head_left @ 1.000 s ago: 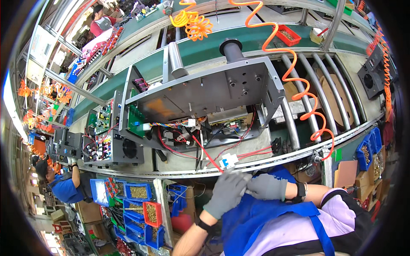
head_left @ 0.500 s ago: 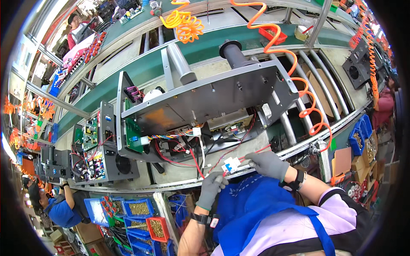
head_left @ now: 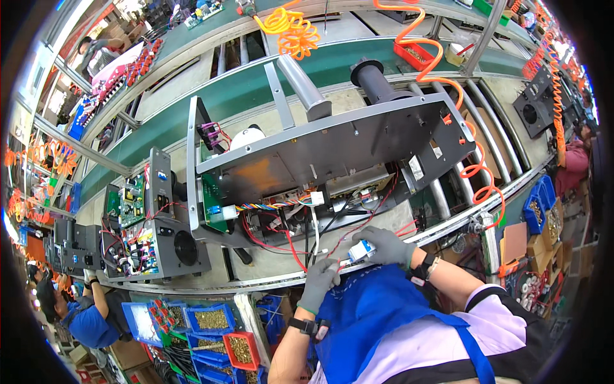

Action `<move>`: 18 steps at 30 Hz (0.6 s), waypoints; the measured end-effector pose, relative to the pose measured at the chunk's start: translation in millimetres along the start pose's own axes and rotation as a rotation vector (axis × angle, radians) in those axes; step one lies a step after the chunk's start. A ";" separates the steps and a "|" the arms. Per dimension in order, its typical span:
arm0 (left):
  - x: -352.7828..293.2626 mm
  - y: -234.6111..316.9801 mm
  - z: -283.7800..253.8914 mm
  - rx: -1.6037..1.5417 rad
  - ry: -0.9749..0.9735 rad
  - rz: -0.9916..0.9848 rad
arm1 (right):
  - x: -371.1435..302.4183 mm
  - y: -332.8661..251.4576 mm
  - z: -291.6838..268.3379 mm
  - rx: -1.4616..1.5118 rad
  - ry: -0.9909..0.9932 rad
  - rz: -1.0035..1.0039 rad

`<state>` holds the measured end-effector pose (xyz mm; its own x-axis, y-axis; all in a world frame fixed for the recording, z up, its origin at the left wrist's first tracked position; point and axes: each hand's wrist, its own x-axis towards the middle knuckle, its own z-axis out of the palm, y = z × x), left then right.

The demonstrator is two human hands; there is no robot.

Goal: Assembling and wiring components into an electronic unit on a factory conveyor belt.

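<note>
Grey gloves cover both my hands at the near edge of the workbench. My right hand (head_left: pixel 387 248) is closed on a small white-and-blue circuit breaker (head_left: pixel 362 250). My left hand (head_left: pixel 319 281) is to its left, fingers curled together on a red wire (head_left: pixel 295 256) that runs down out of the machine; the wire's end is hidden by the glove. In front of both hands stands an open dark grey machine housing (head_left: pixel 332 150), with a bundle of coloured wires (head_left: pixel 272 205), a white connector (head_left: pixel 316 198) and a green circuit board (head_left: pixel 214 198) inside.
Another opened machine (head_left: pixel 182 246) stands to the left, near a co-worker in blue (head_left: pixel 93 323). Blue bins (head_left: pixel 211 319) and a red bin (head_left: pixel 242 351) of small metal parts sit below left. An orange coiled hose (head_left: pixel 470 169) hangs at the right beside metal rollers (head_left: pixel 441 195).
The circuit breaker, earlier between my hands, is now tilted in my right hand's fingers. My right hand has moved slightly left and no longer pinches the red wire. The view has shifted.
</note>
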<state>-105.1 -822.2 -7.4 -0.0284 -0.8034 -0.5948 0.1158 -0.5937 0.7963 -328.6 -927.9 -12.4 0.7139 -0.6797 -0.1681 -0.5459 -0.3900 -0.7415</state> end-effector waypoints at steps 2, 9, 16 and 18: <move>-7.4 9.7 2.4 0.042 -0.064 -0.020 | -7.6 -3.2 -11.5 0.073 -0.022 -0.006; -8.2 33.0 19.1 -0.026 -0.167 0.064 | -20.4 -25.7 -37.9 0.233 -0.021 0.011; 2.4 34.8 28.2 0.054 -0.215 0.088 | -29.9 -24.4 -45.3 0.321 -0.102 -0.028; 2.7 35.1 28.8 0.079 -0.228 0.087 | -32.0 -21.7 -44.4 0.394 -0.125 0.041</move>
<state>-129.7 -846.5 22.1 -0.2458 -0.8361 -0.4904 0.0496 -0.5161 0.8551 -359.1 -925.2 37.9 0.7563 -0.5994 -0.2621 -0.3824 -0.0800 -0.9205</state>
